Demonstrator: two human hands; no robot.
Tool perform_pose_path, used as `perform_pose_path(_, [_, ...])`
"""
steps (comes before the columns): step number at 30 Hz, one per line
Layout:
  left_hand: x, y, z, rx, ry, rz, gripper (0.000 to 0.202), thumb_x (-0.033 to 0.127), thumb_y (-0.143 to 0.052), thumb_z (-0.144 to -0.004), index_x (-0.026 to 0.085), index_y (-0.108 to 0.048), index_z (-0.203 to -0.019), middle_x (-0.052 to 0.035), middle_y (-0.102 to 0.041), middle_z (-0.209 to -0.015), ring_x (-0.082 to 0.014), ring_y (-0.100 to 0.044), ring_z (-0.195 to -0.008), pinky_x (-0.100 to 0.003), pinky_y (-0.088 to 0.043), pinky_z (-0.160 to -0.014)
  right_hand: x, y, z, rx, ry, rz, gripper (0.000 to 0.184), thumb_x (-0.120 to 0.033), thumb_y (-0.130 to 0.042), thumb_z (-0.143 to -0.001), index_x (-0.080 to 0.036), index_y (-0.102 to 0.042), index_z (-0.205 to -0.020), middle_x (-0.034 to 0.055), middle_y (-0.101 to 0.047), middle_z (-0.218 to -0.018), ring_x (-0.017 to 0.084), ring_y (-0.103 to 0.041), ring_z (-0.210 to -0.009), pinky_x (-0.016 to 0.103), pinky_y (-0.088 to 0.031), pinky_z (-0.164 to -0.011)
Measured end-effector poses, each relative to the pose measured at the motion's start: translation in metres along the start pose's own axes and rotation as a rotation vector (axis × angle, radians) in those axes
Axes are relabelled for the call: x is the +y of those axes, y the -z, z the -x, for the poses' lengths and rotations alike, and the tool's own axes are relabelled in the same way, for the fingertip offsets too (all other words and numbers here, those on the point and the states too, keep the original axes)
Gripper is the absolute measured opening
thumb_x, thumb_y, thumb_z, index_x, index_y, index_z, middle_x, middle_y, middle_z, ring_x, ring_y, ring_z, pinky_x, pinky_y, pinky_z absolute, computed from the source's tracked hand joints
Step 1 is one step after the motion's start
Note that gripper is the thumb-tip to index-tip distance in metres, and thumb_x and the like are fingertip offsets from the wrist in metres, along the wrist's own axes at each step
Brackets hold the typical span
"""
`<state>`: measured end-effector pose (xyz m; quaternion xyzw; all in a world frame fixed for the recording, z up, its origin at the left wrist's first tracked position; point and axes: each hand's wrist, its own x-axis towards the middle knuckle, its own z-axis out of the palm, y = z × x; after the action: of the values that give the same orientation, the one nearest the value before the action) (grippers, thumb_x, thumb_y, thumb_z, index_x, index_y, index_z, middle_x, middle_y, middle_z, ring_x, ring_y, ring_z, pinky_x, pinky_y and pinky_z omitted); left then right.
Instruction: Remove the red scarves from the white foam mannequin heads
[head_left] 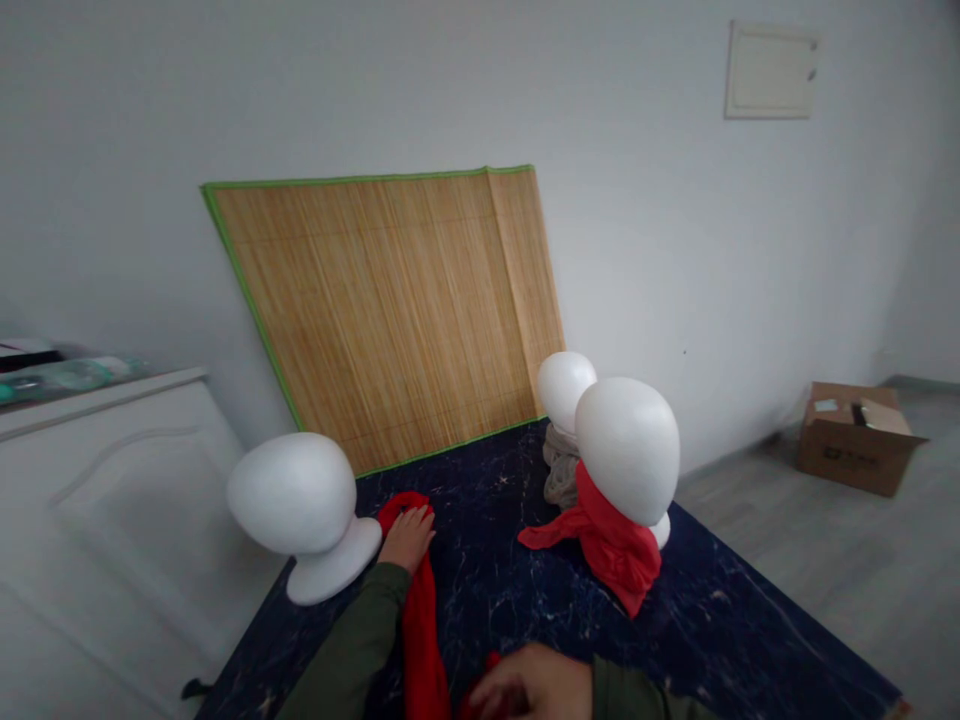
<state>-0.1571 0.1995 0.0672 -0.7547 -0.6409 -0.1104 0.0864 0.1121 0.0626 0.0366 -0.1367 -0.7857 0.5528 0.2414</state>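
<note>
Dark tabletop [735, 640]: red cloth [421, 620] (stretched long) under left hand's fingers [414, 518].

From where I stand, nothing here can be read. The cardboard box [856, 437] on the floor by the wall carries a dark printed mark on its side, but it is too small and blurred to make out. The wall panel [770, 71] up high bears no lettering I can see.
</note>
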Motion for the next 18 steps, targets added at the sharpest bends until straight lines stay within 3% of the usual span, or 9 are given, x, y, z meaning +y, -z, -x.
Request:
perform_pose_path(2, [0.017,0.011,0.009,0.026,-0.038,0.059,0.032,0.022,-0.038,-0.084,0.015,-0.06,-0.106,-0.0135,-0.058,-0.119,-0.0256,-0.05,-0.115,-0.043,-0.034,-0.102,-0.013,0.01,0.012,0.323,0.089,0.208,0.03,-0.039,-0.053,-0.078,-0.016,-0.062,-0.097,0.0027,-0.06,-0.073,0.013,-0.052,-0.058,0.022,-0.038,-0.055])
perform_pose_path(5, [0.055,0.027,0.029,0.022,-0.104,0.17,0.036,0.028,-0.031,-0.087,0.018,-0.059,-0.107,-0.0097,-0.063,-0.111,-0.0199,-0.057,-0.105,-0.035,-0.042,-0.095,-0.019,0.033,0.036,0.803,0.347,0.464,0.017,-0.027,-0.042,-0.084,-0.017,-0.055,-0.081,0.0012,-0.051,-0.068,0.014,-0.048,-0.062,0.026,-0.037,-0.059])
perform_pose_path(8, [0.101,0.042,0.052,-0.031,-0.177,0.281,0.035,0.033,-0.034,-0.087,0.02,-0.061,-0.104,-0.0058,-0.067,-0.101,-0.0172,-0.061,-0.093,-0.03,-0.047,-0.087,-0.011,0.07,0.064,1.436,0.55,0.53,0.013,-0.026,-0.039,-0.085,-0.018,-0.05,-0.082,0.0021,-0.047,-0.077,0.017,-0.047,-0.072,0.029,-0.038,-0.067])
perform_pose_path(9, [0.117,0.045,0.057,-0.055,-0.197,0.316,0.033,0.034,-0.036,-0.086,0.021,-0.062,-0.102,-0.0047,-0.068,-0.098,-0.017,-0.062,-0.09,-0.03,-0.047,-0.084,-0.007,0.086,0.073,1.67,0.537,0.53,0.015,-0.028,-0.039,-0.085,-0.018,-0.05,-0.087,0.0034,-0.048,-0.083,0.018,-0.047,-0.077,0.031,-0.039,-0.071])
perform_pose_path(11, [0.147,0.046,0.063,-0.105,-0.231,0.384,0.032,0.035,-0.039,-0.085,0.021,-0.063,-0.101,-0.0033,-0.069,-0.096,-0.0163,-0.063,-0.088,-0.028,-0.048,-0.082,0.002,0.121,0.093,2.004,0.343,0.499,0.025,-0.035,-0.037,-0.085,-0.016,-0.05,-0.097,0.0052,-0.048,-0.089,0.02,-0.048,-0.082,0.035,-0.039,-0.077])
perform_pose_path(13, [0.178,0.042,0.06,-0.146,-0.255,0.443,0.035,0.037,-0.04,-0.084,0.019,-0.061,-0.107,-0.0049,-0.067,-0.103,-0.0167,-0.061,-0.094,-0.027,-0.046,-0.087,0.011,0.157,0.111,2.115,0.132,0.479,0.042,-0.043,-0.029,-0.086,-0.012,-0.047,-0.109,0.0104,-0.048,-0.102,0.024,-0.046,-0.096,0.041,-0.036,-0.087])
perform_pose_path(14, [0.193,0.038,0.056,-0.159,-0.266,0.465,0.04,0.038,-0.041,-0.083,0.017,-0.058,-0.113,-0.0073,-0.064,-0.11,-0.0178,-0.059,-0.101,-0.028,-0.044,-0.092,0.016,0.172,0.119,2.077,-0.013,0.497,0.052,-0.046,-0.023,-0.086,-0.008,-0.045,-0.114,0.0144,-0.046,-0.109,0.027,-0.042,-0.106,0.043,-0.031,-0.094])
perform_pose_path(16, [0.225,0.028,0.044,-0.178,-0.252,0.506,0.06,0.045,-0.047,-0.079,0.01,-0.046,-0.127,-0.0142,-0.051,-0.129,-0.023,-0.046,-0.12,-0.032,-0.034,-0.103,0.027,0.196,0.129,1.91,-0.216,0.499,0.069,-0.053,-0.013,-0.084,0.0,-0.044,-0.116,0.0217,-0.044,-0.117,0.03,-0.037,-0.115,0.045,-0.025,-0.1])
perform_pose_path(18, [0.255,0.018,0.031,-0.187,-0.171,0.565,0.088,0.053,-0.056,-0.07,0.003,-0.028,-0.136,-0.0203,-0.032,-0.141,-0.029,-0.028,-0.131,-0.037,-0.023,-0.109,0.038,0.207,0.132,1.73,-0.314,0.472,0.078,-0.058,-0.011,-0.081,0.002,-0.05,-0.113,0.0244,-0.048,-0.115,0.033,-0.038,-0.116,0.046,-0.026,-0.1])
